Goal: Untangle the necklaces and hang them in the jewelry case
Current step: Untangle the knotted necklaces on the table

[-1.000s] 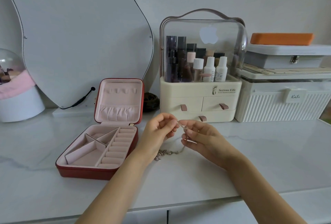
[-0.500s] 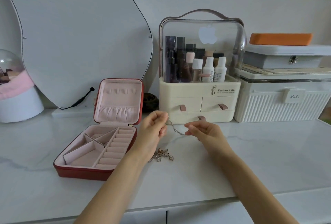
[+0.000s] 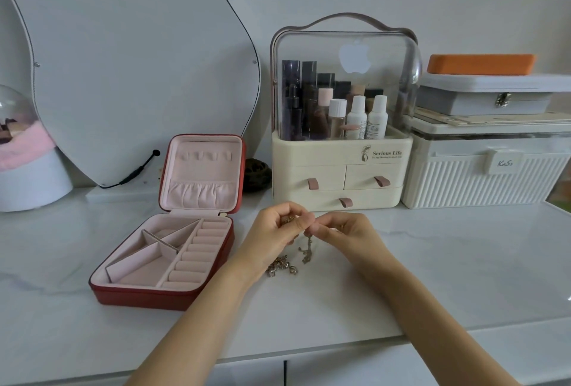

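A red jewelry case (image 3: pixel 129 294) lies open on the white marble counter, its pink lid upright with several small hooks (image 3: pixel 205 155) near the top. To its right, my left hand (image 3: pixel 278 231) and my right hand (image 3: pixel 346 234) meet fingertip to fingertip just above the counter. Both pinch thin metal necklace chain. A bunch of chain sits in my left fingers. A strand (image 3: pixel 307 251) hangs from where the hands meet. A tangled clump of necklaces (image 3: pixel 282 266) lies on the counter below my left hand.
A cream cosmetics organizer (image 3: pixel 340 175) with a clear dome stands right behind my hands. A white ribbed box (image 3: pixel 482 182) with stacked boxes is at the right. A wavy mirror (image 3: pixel 133 61) leans at the back left, a glass dome (image 3: pixel 18 151) at the far left.
My hands were apart with chain stretched between them; now they have come together. My left hand has gathered chain in its fingers and a strand hangs down.
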